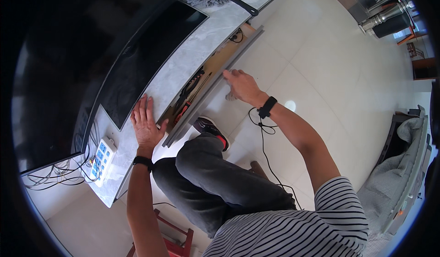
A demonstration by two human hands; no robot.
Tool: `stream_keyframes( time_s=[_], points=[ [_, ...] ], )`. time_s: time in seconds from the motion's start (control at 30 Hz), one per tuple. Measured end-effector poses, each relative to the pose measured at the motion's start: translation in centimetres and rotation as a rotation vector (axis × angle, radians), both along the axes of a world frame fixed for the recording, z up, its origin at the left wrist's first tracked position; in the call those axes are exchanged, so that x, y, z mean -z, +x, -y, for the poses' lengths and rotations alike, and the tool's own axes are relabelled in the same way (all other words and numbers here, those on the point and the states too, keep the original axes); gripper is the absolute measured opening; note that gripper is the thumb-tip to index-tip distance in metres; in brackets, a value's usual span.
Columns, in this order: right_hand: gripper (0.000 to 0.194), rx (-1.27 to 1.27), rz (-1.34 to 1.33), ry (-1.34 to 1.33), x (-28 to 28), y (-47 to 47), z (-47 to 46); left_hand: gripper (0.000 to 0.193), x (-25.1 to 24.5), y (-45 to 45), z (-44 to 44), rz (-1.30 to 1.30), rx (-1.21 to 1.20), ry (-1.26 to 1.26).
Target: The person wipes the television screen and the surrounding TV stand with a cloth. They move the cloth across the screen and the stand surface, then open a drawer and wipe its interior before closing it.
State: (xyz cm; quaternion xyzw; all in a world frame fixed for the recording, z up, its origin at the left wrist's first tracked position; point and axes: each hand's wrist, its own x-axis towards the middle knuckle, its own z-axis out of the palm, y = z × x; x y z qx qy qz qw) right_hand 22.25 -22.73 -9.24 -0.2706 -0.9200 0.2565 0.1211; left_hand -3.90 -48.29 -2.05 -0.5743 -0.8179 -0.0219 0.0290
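A drawer stands partly pulled out of the stone-topped cabinet (192, 51), its grey front edge (213, 85) facing me. My right hand (242, 85) touches that edge, fingertips on its top and nothing seen in the palm. Flat on the marble-look top, fingers apart, rests my left hand (146, 124), its thumb near the drawer's left end. Inside the drawer lie a screwdriver with a red and black handle (182, 113), dark-handled tools that look like pliers (187, 92) and, at the far end, a coiled black cable (236, 36).
A television (79, 61) stands on the cabinet, with a white power strip (103, 157) and tangled cables at its left. A grey duster with a black handle (237, 1) lies farther along. A black cord (264, 143) trails over the floor; a red stool (178, 241) is below.
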Motion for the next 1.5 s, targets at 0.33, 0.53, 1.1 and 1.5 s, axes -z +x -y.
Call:
stream_keyframes(
  time_s=[0.33, 0.53, 1.1, 1.5],
  points=[
    [0.032, 0.397, -0.333, 0.324, -2.7, -0.5, -9.0, 0.092, 0.0, -0.1, 0.2, 0.029, 0.009, 0.025],
    [0.03, 0.333, -0.092, 0.397, -1.1, -2.2, -6.7, 0.091, 0.1, -0.3, 0.4, 0.052, -0.016, 0.004],
    [0.031, -0.088, -0.053, 0.181, -3.3, -6.1, 9.9, 0.094, -0.7, -0.4, 0.6, 0.11, 0.017, 0.012],
    [0.025, -0.381, -0.274, 0.061, -2.2, -10.3, 19.0, 0.076, -0.1, -1.5, 0.9, 0.264, 0.125, 0.249]
  ],
)
